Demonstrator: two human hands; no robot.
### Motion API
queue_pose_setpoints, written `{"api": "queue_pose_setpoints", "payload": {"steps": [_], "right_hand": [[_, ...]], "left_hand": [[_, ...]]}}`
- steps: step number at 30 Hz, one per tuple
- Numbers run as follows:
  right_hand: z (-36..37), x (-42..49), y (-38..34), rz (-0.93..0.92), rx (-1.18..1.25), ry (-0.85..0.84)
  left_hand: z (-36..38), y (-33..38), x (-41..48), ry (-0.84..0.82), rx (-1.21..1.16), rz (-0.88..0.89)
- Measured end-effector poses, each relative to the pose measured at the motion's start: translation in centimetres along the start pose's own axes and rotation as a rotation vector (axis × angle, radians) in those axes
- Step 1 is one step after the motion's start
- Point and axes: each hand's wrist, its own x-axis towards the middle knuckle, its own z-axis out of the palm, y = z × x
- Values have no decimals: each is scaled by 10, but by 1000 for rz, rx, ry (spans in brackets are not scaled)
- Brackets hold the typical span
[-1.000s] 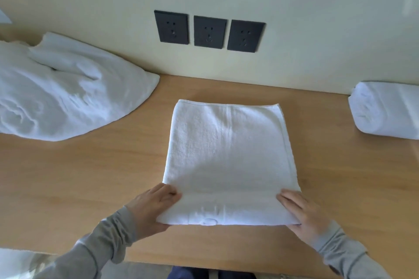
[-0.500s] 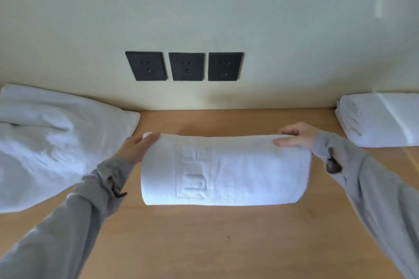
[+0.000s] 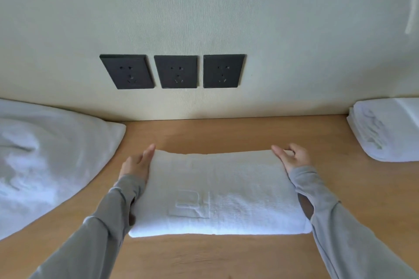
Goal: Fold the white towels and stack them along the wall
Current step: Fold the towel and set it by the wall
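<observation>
So the folded towel (image 3: 217, 192) lies in the middle of the table (image 3: 204, 133). The loose towel pile (image 3: 45, 161) is off to its left, the towel stack (image 3: 390, 131) far right against the wall (image 3: 294, 29), sockets (image 3: 175, 72) up behind.

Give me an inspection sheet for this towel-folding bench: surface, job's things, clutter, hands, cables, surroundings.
Surface: wooden table, bare wood showing between the towels.
Job's things: folded towel lies flat in the middle, embossed mark up; towel heap, unfolded, at the left against the wall; folded stack at the right by the wall.
Clutter: nothing seen.
Hands: left hand lies with straight fingers along the folded towel's left edge; right hand is at its far right corner, grip unclear.
Cables: nothing seen.
Surroundings: pale wall with three dark sockets, nothing plugged in.
</observation>
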Motion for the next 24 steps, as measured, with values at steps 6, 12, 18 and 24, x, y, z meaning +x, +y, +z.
{"api": "queue_pose_setpoints", "payload": {"steps": [6,12,18,24], "right_hand": [[0,5,2,-55,-51,46],[5,10,3,10,-135,2],[15,21,-29,211,-604,-194],[5,-9,-47,-91,-832,118]], "left_hand": [[-11,1,1,-148,-99,-37],[-8,0,-4,-177,80,-42],[-13,21,-25,-23,165,-93],[27,43,-109,5,714,550]]}}
